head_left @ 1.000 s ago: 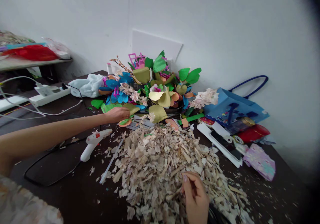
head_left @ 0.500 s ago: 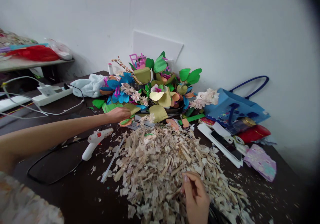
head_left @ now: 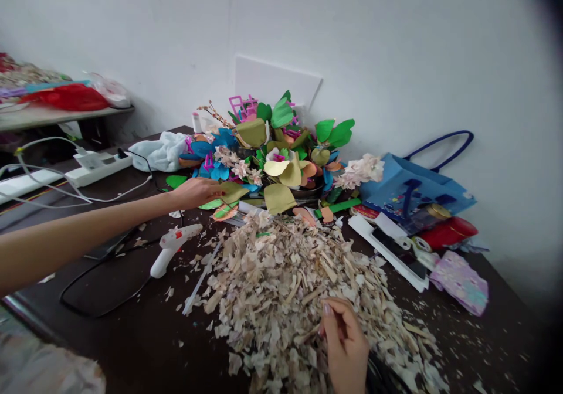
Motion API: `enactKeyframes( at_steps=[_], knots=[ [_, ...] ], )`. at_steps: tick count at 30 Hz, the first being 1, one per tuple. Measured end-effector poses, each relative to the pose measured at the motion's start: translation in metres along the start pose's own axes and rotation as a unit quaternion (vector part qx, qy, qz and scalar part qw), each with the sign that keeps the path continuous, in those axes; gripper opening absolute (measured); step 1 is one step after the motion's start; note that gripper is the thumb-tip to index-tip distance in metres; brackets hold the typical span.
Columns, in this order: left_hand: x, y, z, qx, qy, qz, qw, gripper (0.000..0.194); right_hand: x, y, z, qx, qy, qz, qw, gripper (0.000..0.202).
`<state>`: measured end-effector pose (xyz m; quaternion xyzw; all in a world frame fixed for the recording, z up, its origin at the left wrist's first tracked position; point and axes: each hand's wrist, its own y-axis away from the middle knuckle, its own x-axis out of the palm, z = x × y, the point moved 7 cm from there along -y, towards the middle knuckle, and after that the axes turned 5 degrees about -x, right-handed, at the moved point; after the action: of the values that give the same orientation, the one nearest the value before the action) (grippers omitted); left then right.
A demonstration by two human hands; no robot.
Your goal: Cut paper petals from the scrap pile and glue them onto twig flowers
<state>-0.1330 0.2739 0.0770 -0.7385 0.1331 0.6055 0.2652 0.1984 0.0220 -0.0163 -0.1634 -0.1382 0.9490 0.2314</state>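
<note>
My left hand (head_left: pixel 199 193) reaches to the near left edge of a heap of coloured paper petals and flowers (head_left: pixel 281 165). Its closed fingers are at an olive petal (head_left: pixel 233 192), and a thin dark stick shows at the fingertips. Over the pile of pale dried flakes (head_left: pixel 272 282), my right hand (head_left: pixel 345 338) is curled with thumb and fingertips together; whatever it may pinch is too small to make out. A white glue gun (head_left: pixel 169 248) lies on the dark table below my left forearm.
White power strips (head_left: pixel 94 170) with cables lie at the left. A clear glue stick (head_left: pixel 201 278) rests beside the flakes. To the right are a blue bag (head_left: pixel 409 189), a phone (head_left: pixel 398 252) on a white tray, a red pouch (head_left: pixel 451 234) and a floral cloth (head_left: pixel 460 281).
My left hand has lifted slightly, and a thin stick now shows at its fingertips. The left forearm is higher in view. My right hand has stayed nearly in place.
</note>
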Motion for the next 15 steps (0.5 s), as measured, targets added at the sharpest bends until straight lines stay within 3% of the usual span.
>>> enactKeyframes(
  at_steps=[5,9,12,15],
  knots=[
    [-0.026,0.029,-0.001,-0.031,-0.045,0.107,0.993,0.012,0.001,0.002,0.007,0.005,0.013,0.012,1.000,0.019],
    [-0.056,0.069,-0.010,-0.081,-0.054,0.151,0.984,0.018,0.000,0.002,0.015,-0.011,0.024,0.014,1.000,0.021],
    [-0.076,0.102,-0.036,-0.094,-0.033,0.074,0.992,0.023,0.003,0.002,0.021,-0.022,0.009,0.029,0.999,0.020],
    [-0.073,0.126,-0.085,-0.054,0.066,-0.001,0.996,0.021,0.009,0.005,0.026,-0.031,-0.004,0.048,0.998,0.019]
  ],
)
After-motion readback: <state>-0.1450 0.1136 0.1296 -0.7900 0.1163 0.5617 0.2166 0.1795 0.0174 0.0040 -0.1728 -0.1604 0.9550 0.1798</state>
